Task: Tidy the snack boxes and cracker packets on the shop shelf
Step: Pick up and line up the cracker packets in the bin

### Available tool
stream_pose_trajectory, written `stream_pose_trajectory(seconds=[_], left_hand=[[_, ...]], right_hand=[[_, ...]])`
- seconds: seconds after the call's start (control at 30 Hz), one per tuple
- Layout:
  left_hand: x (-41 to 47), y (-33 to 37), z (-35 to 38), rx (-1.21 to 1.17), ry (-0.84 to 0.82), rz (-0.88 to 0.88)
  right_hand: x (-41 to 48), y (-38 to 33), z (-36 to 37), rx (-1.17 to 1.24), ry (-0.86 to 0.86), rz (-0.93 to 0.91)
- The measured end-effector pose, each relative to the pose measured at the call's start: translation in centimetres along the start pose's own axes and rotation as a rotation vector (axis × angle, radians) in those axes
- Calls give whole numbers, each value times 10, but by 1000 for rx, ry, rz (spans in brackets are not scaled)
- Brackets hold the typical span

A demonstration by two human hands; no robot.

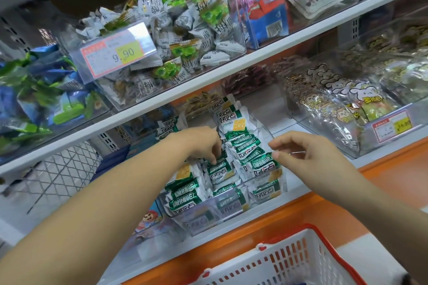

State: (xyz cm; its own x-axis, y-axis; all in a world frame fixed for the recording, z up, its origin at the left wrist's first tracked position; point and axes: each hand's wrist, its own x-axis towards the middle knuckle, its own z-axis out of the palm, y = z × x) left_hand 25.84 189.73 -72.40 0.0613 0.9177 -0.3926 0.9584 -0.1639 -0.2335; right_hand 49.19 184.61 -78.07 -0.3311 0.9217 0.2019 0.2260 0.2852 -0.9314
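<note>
Head view: packets (pixel 250 155) fill the clear bin (pixel 231 222) on the near shelf. Left hand (pixel 203 146) pinches one mid-bin. Right hand (pixel 308 152), fingers curled, touches another's edge, grip unclear. Best to stand each upright, labels forward.

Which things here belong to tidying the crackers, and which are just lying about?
Job: cracker packets, their clear bin.
Lying about: white basket, green sweets, price tag, cartoon snack bags.
</note>
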Motion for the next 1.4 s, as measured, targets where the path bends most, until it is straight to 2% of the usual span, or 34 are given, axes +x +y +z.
stream_pose_trajectory(seconds=[0.13,0.33,0.6,0.77,0.97,1.17,1.3,1.4], left_hand=[[15,0,5,46,-123,-95],[28,-1,27,371,-137,-74],[21,-15,11,182,-17,-87],[5,-21,3,139,176,-55],[-21,-27,-3,-75,409,-178],[-52,-22,1,-257,847,-303],[-79,12,29,-491,1059,-153],[-99,41,40,-670,1083,40]], right_hand=[[2,1,1,-2,-6,1],[6,5,6,2,-17,8],[7,9,10,-30,-19,12],[6,6,10,-19,-22,6],[4,3,9,-16,-21,0],[3,0,8,-14,-6,-24],[1,-5,8,39,7,-63],[-2,-10,9,144,15,-86]])
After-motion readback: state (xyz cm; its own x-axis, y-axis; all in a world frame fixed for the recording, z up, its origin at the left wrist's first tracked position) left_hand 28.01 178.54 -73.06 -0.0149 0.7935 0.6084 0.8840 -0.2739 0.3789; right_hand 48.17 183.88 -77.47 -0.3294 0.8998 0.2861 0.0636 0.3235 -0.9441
